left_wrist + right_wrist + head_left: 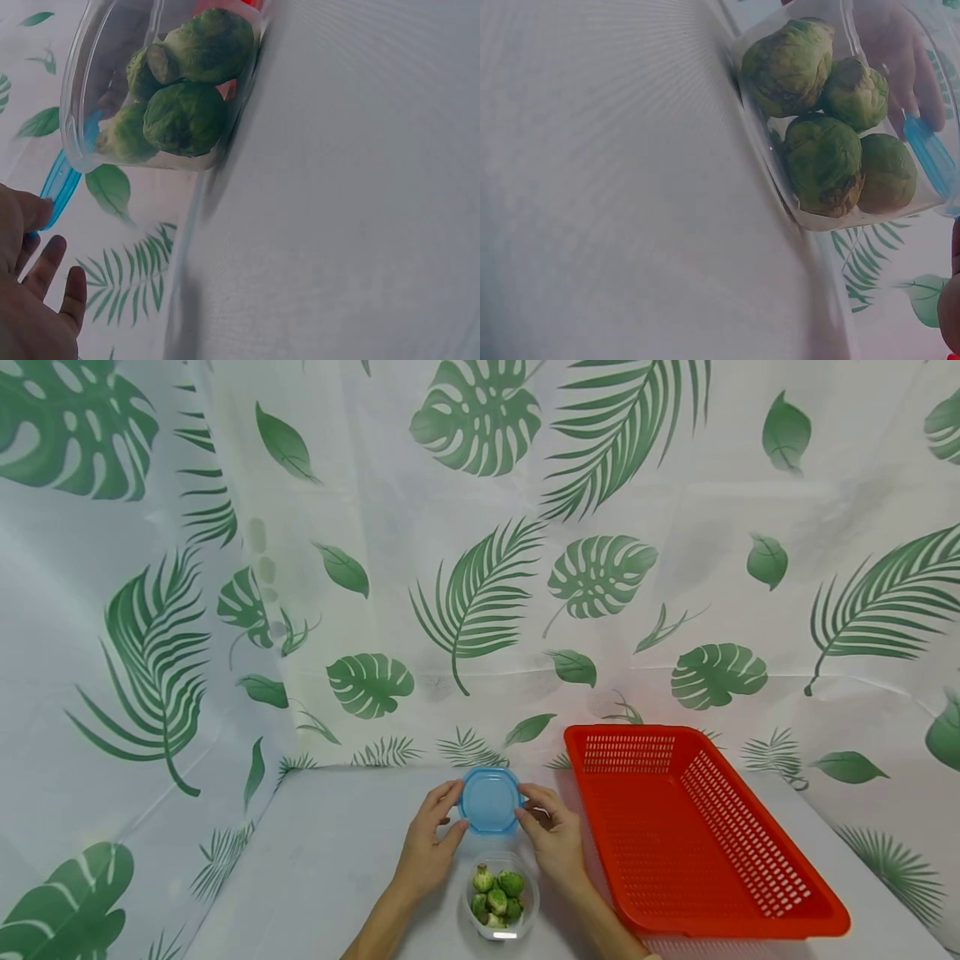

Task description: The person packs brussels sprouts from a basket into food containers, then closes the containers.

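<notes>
Both hands hold a blue plastic lid point(491, 802) by its opposite sides, just beyond a clear container. My left hand point(429, 843) pinches the left edge between thumb and fingers, and in the left wrist view its thumb lies on the blue rim. On the other side my right hand point(557, 839) grips the right edge. The clear plastic container point(529, 897) stands uncovered on the table between the forearms. Several green Brussels sprouts point(497, 902) fill it, and both wrist views show them through its wall. Most of the right hand falls outside the right wrist view.
A large red perforated basket point(660, 852) sits on the table right of the right forearm. The white table point(322, 852) meets a leaf-printed curtain point(480, 710) at the back, and the same print hangs along the left and right sides.
</notes>
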`<state>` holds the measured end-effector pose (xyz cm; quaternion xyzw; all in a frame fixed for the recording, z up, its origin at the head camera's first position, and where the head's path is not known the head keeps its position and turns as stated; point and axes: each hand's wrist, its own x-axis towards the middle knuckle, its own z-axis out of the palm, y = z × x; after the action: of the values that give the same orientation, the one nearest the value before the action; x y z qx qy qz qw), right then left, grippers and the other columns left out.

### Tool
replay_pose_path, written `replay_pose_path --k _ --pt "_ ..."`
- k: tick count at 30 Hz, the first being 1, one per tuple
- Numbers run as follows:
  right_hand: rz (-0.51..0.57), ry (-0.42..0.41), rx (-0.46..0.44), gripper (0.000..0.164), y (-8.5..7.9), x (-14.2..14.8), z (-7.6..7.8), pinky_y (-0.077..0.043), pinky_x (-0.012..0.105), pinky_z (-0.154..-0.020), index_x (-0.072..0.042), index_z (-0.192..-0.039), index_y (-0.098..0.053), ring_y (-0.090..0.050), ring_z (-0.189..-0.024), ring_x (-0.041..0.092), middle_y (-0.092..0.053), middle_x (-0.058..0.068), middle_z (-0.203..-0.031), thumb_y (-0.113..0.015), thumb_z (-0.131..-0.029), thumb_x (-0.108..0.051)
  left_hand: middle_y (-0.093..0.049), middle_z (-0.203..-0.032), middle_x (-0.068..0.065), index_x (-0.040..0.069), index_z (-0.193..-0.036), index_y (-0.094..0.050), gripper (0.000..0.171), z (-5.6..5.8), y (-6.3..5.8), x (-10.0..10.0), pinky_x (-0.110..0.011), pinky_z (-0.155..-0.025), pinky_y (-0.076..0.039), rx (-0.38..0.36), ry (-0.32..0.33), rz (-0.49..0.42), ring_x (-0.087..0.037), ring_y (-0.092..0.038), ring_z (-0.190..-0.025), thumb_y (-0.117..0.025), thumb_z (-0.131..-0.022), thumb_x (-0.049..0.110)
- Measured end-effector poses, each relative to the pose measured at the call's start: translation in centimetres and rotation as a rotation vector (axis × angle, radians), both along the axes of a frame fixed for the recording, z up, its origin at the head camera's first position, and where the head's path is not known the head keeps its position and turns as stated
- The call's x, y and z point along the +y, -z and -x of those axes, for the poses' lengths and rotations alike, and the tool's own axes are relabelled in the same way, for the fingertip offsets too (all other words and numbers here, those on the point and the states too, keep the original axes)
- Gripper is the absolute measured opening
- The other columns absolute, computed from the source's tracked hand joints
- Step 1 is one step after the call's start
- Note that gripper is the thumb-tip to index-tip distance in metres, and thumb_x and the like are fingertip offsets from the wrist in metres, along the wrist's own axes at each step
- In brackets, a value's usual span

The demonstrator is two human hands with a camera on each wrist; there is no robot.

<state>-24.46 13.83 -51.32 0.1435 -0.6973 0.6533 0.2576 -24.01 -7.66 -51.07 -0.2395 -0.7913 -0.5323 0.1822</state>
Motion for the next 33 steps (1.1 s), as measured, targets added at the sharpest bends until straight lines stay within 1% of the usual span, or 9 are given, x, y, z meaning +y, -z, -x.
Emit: replay_pose_path --k 12,16,22,25,28,31,33 --pt "0.0 -0.062 -0.053 0.032 -1.3 -0.1 -1.0 -0.056 0.017 -0.09 0.004 -0.124 -0.072 -0.062 -0.097 0.024 -0.068 0.024 -0.124 -0.071 -0.092 0.01 -0.05 -0.155 -0.003 0.009 -0.154 -0.051 0.055 -0.5 -0.8 -0.4 -0.05 -0.095 -0.054 -0.041 0.0 -0.007 -0.027 -0.055 -0.136 -0.067 -0.101 0.007" --pt "0.0 -0.076 -0.056 0.033 -1.6 0.0 -1.3 -0.056 0.017 -0.089 0.005 -0.124 -0.072 -0.061 -0.096 0.021 -0.067 0.024 -0.125 -0.071 -0.092 0.01 -0.05 -0.155 -0.004 0.008 -0.154 -0.05 0.055 -0.6 -1.0 -0.7 -0.048 -0.096 -0.054 -0.041 0.009 0.012 -0.026 -0.055 -0.136 -0.067 -0.101 0.008" --pt "0.003 -0.093 -0.054 0.031 -1.7 -0.2 -1.7 -0.056 0.017 -0.088 0.007 -0.122 -0.072 -0.061 -0.095 0.016 -0.066 0.025 -0.124 -0.072 -0.091 0.011 -0.05 -0.155 -0.01 0.006 -0.154 -0.05 0.056 -1.0 -1.0 -1.2 -0.046 -0.093 -0.055 -0.022 0.025 0.042 -0.027 -0.058 -0.132 -0.067 -0.101 0.01" --pt "0.001 -0.108 -0.054 0.031 -1.9 -0.3 -2.0 -0.056 0.017 -0.086 0.008 -0.12 -0.072 -0.06 -0.093 0.014 -0.066 0.026 -0.123 -0.072 -0.09 0.012 -0.05 -0.155 -0.009 0.006 -0.154 -0.05 0.055 -1.2 -1.0 -1.5 -0.046 -0.093 -0.055 -0.014 0.029 0.046 -0.026 -0.059 -0.13 -0.067 -0.102 0.011" --pt "-0.012 -0.12 -0.074 0.03 -2.1 -0.3 -2.4 -0.056 0.017 -0.085 0.008 -0.12 -0.072 -0.06 -0.092 0.013 -0.066 0.026 -0.124 -0.073 -0.09 0.01 -0.051 -0.153 -0.008 0.004 -0.153 -0.051 0.055 -1.4 -1.1 -1.7 -0.043 -0.091 -0.056 -0.008 0.029 0.046 -0.025 -0.061 -0.124 -0.068 -0.101 0.009" --pt "-0.034 -0.12 -0.111 0.029 -2.1 -0.3 -2.8 -0.056 0.017 -0.084 0.005 -0.12 -0.074 -0.06 -0.092 0.013 -0.067 0.023 -0.124 -0.074 -0.091 0.007 -0.053 -0.152 -0.007 0.005 -0.152 -0.052 0.055 -1.6 -1.3 -1.9 -0.038 -0.09 -0.055 -0.042 0.04 0.04 -0.023 -0.063 -0.12 -0.069 -0.1 0.008" --pt "-0.055 -0.124 -0.126 0.029 -2.0 -0.2 -3.0 -0.057 0.018 -0.082 0.003 -0.121 -0.074 -0.061 -0.091 0.014 -0.067 0.022 -0.124 -0.075 -0.091 0.004 -0.053 -0.152 -0.006 0.007 -0.152 -0.053 0.055 -1.8 -1.5 -2.1 -0.037 -0.091 -0.055 -0.078 0.05 0.038 -0.021 -0.063 -0.119 -0.069 -0.099 0.007"
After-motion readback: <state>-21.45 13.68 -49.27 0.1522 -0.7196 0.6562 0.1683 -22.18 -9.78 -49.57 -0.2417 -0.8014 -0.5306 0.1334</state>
